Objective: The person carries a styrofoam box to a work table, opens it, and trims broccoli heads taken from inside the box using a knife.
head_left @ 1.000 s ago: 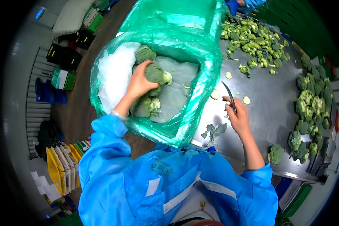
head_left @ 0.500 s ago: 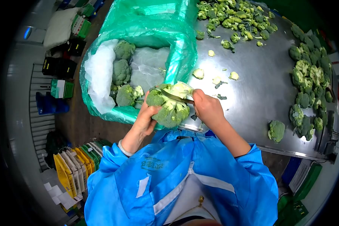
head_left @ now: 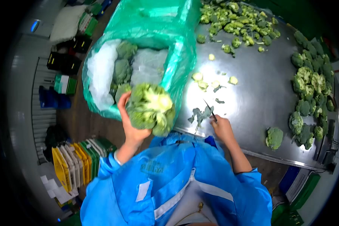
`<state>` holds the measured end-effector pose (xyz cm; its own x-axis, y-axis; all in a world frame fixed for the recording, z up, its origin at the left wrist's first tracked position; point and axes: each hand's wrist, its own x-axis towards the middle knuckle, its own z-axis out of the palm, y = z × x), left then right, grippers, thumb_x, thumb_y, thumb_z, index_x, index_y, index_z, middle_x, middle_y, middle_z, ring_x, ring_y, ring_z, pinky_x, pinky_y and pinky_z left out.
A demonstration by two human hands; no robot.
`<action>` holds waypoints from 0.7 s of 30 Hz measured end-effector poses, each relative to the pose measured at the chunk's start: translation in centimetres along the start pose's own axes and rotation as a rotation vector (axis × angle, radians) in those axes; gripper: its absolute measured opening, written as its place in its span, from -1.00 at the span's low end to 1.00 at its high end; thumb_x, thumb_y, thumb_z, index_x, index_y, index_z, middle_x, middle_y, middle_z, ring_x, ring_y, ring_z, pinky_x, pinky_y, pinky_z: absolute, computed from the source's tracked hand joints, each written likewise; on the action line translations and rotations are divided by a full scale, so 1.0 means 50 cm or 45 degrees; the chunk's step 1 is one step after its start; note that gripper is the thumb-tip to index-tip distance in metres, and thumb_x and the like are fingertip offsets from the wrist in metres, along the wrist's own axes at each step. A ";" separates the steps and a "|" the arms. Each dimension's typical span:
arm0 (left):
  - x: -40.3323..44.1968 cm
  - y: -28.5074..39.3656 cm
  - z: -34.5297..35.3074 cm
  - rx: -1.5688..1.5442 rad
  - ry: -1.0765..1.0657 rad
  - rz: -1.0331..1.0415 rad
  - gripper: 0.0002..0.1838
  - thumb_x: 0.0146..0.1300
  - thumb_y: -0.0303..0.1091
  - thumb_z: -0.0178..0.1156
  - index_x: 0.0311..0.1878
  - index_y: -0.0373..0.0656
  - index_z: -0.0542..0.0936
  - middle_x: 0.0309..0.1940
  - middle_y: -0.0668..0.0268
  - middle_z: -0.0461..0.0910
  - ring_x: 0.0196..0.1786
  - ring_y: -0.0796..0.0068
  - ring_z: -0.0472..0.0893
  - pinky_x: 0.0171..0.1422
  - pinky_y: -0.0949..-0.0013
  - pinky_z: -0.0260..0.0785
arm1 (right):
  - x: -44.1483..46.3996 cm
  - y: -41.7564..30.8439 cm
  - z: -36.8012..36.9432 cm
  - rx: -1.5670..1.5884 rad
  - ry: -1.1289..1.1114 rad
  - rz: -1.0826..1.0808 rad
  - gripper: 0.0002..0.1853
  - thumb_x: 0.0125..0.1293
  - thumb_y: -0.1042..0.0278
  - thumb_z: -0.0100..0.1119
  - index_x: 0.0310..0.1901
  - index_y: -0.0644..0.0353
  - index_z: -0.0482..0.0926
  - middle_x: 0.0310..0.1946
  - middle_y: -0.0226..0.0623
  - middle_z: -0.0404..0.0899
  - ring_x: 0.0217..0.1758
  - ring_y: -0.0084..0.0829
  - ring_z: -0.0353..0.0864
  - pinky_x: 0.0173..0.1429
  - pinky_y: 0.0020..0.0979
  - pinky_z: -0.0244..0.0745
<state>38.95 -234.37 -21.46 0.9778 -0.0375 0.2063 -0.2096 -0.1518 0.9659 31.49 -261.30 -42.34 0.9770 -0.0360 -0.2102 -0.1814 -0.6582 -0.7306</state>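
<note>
My left hand is wrapped round a broccoli head, holding it up with its pale cut stem facing me, near the front edge of the lined crate. Over the steel table, my right hand grips a knife, its thin dark blade pointing away from me. Beside the blade lie broccoli leaves. Several pale cut stem pieces are scattered beyond them. Inside the crate, broccoli heads rest beside a crumpled white liner.
Green plastic sheeting covers the crate at the table's left. Small broccoli pieces are heaped at the back of the steel table. Whole heads line its right side, with one broccoli head near the front. Stacked crates stand lower left.
The knife has come away from the broccoli and moved right, over the table. My left hand has shifted left with the head. Leaves and another stem piece now lie on the table.
</note>
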 end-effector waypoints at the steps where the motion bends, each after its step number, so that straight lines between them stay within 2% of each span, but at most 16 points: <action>1: 0.007 -0.024 -0.029 0.382 -0.113 0.246 0.12 -0.32 -0.31 0.53 0.39 -0.22 0.15 0.28 0.04 0.31 0.34 0.12 0.39 0.44 0.08 0.25 | -0.029 -0.087 -0.045 0.289 0.080 -0.044 -0.76 0.36 0.31 0.19 -0.06 0.26 0.64 -0.25 -0.04 0.72 -0.31 -0.14 0.74 -0.25 -0.27 0.59; 2: -0.001 -0.026 -0.023 0.419 -0.244 0.198 0.10 -0.33 -0.32 0.52 0.38 -0.20 0.18 0.29 0.05 0.31 0.36 0.10 0.37 0.45 0.10 0.25 | -0.028 -0.167 -0.097 0.834 -0.016 0.098 -0.69 0.31 0.34 0.30 0.05 0.24 0.61 -0.24 -0.27 0.71 -0.36 -0.44 0.69 -0.31 -0.46 0.52; 3: 0.011 -0.041 0.000 0.444 -0.359 0.210 0.08 -0.35 -0.33 0.51 0.37 -0.19 0.22 0.29 0.05 0.31 0.37 0.08 0.36 0.45 0.11 0.24 | -0.027 -0.203 -0.120 1.095 -0.073 0.086 -0.53 0.23 0.36 0.39 0.17 0.22 0.55 -0.21 -0.39 0.67 -0.41 -0.67 0.53 -0.35 -0.60 0.43; 5: 0.013 -0.047 0.055 0.465 -0.594 0.270 0.03 -0.36 -0.37 0.47 0.35 -0.15 0.27 0.30 0.06 0.29 0.39 0.03 0.33 0.47 0.14 0.22 | -0.017 -0.253 -0.147 1.166 -0.121 -0.022 -0.45 0.19 0.33 0.43 0.21 0.21 0.51 -0.23 -0.38 0.64 -0.46 -0.72 0.45 -0.38 -0.62 0.37; 7: 0.002 -0.043 0.099 0.430 -0.684 0.175 0.05 -0.27 -0.35 0.52 0.41 -0.10 0.25 0.31 0.04 0.27 0.39 -0.03 0.32 0.48 0.13 0.21 | -0.008 -0.230 -0.128 1.131 -0.132 0.247 -0.45 0.17 0.34 0.43 0.18 0.23 0.44 -0.34 -0.34 0.59 -0.63 -0.73 0.35 -0.57 -0.58 0.27; 9: 0.017 -0.046 0.098 0.316 -0.869 0.058 0.10 -0.16 -0.29 0.58 0.49 -0.08 0.17 0.33 0.04 0.25 0.42 0.01 0.30 0.48 0.13 0.20 | -0.016 -0.164 -0.102 1.486 -0.009 0.293 -0.44 0.23 0.30 0.38 0.20 0.27 0.38 -0.46 -0.38 0.55 -0.70 -0.69 0.34 -0.65 -0.57 0.23; 10: 0.028 -0.080 0.074 0.089 -0.919 -0.202 0.16 -0.09 -0.22 0.60 0.56 -0.02 0.09 0.43 0.19 0.21 0.46 0.18 0.26 0.50 0.11 0.16 | -0.024 -0.115 -0.100 1.505 0.016 0.354 -0.46 0.26 0.27 0.35 0.19 0.28 0.37 -0.52 -0.42 0.51 -0.70 -0.68 0.35 -0.65 -0.58 0.24; 11: 0.056 -0.084 0.035 0.282 -0.846 -0.087 0.06 -0.02 -0.23 0.57 0.53 -0.06 0.17 0.43 0.21 0.29 0.45 0.22 0.31 0.50 0.14 0.19 | -0.033 -0.064 -0.111 1.524 0.045 0.417 -0.48 0.30 0.25 0.32 0.18 0.30 0.36 -0.57 -0.46 0.48 -0.71 -0.66 0.35 -0.66 -0.59 0.24; 12: 0.079 -0.100 -0.007 0.528 -0.629 0.060 -0.09 0.04 -0.25 0.53 0.46 -0.11 0.30 0.36 0.18 0.43 0.38 0.26 0.43 0.46 0.18 0.25 | -0.047 -0.027 -0.136 1.417 0.197 0.586 -0.59 0.34 0.23 0.28 0.09 0.26 0.42 -0.63 -0.51 0.40 -0.72 -0.67 0.32 -0.67 -0.58 0.21; 13: 0.115 -0.125 -0.066 0.735 -0.496 0.121 -0.20 0.07 -0.27 0.49 0.39 -0.17 0.38 0.26 0.15 0.53 0.32 0.26 0.51 0.43 0.21 0.30 | -0.059 0.031 -0.159 1.377 0.370 0.581 -0.71 0.37 0.21 0.27 -0.05 0.19 0.46 -0.65 -0.53 0.37 -0.73 -0.66 0.29 -0.68 -0.56 0.17; 14: 0.147 -0.148 -0.127 0.886 -0.398 0.153 -0.26 0.08 -0.29 0.47 0.34 -0.20 0.42 0.22 0.11 0.55 0.29 0.18 0.53 0.38 0.22 0.35 | -0.073 0.110 -0.185 1.411 0.492 0.649 -0.75 0.38 0.16 0.27 -0.19 0.13 0.47 -0.67 -0.55 0.34 -0.73 -0.66 0.27 -0.68 -0.55 0.14; 15: 0.172 -0.166 -0.186 1.236 -0.346 0.235 -0.29 0.10 -0.28 0.44 0.32 -0.22 0.43 0.21 0.04 0.53 0.25 0.06 0.54 0.33 0.17 0.38 | -0.089 0.196 -0.220 1.375 0.617 0.658 -0.74 0.39 0.12 0.27 -0.29 0.09 0.46 -0.68 -0.55 0.33 -0.72 -0.66 0.26 -0.67 -0.56 0.13; 16: 0.183 -0.177 -0.225 1.450 -0.288 0.301 -0.34 0.09 -0.23 0.41 0.27 -0.19 0.47 0.20 0.00 0.51 0.17 -0.03 0.53 0.27 0.11 0.41 | -0.094 0.245 -0.262 1.198 0.921 0.795 -0.73 0.37 0.12 0.30 -0.30 0.10 0.47 -0.66 -0.54 0.36 -0.71 -0.66 0.24 -0.67 -0.57 0.12; 17: 0.188 -0.198 -0.260 1.644 -0.355 0.081 -0.20 0.00 -0.13 0.47 0.34 -0.13 0.41 0.25 0.00 0.47 0.12 -0.06 0.55 0.22 0.08 0.43 | -0.112 0.320 -0.311 1.212 1.005 0.813 -0.72 0.35 0.02 0.31 -0.34 0.04 0.55 -0.66 -0.56 0.34 -0.71 -0.66 0.21 -0.65 -0.53 0.09; 19: 0.184 -0.214 -0.273 1.967 -0.551 -0.315 -0.02 -0.12 -0.06 0.52 0.43 -0.02 0.31 0.30 0.02 0.41 0.10 -0.10 0.55 0.14 0.02 0.48 | -0.143 0.475 -0.398 1.469 1.308 0.693 -0.70 0.31 0.04 0.36 -0.18 0.10 0.61 -0.53 -0.49 0.47 -0.67 -0.67 0.23 -0.63 -0.55 0.13; 21: 0.157 -0.261 -0.267 2.062 -0.495 -0.288 0.05 -0.17 -0.08 0.54 0.46 0.06 0.26 0.31 0.03 0.39 0.08 -0.12 0.56 0.10 -0.01 0.51 | -0.167 0.509 -0.466 1.597 1.462 0.637 -0.63 0.28 0.07 0.41 -0.05 0.15 0.62 -0.41 -0.43 0.55 -0.65 -0.67 0.24 -0.61 -0.57 0.17</action>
<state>49.43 -219.47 -30.35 0.9795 -0.0617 -0.1916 -0.1055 -0.9680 -0.2276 21.33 -295.27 -44.04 0.2861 -0.8556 -0.4315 0.1100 0.4766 -0.8722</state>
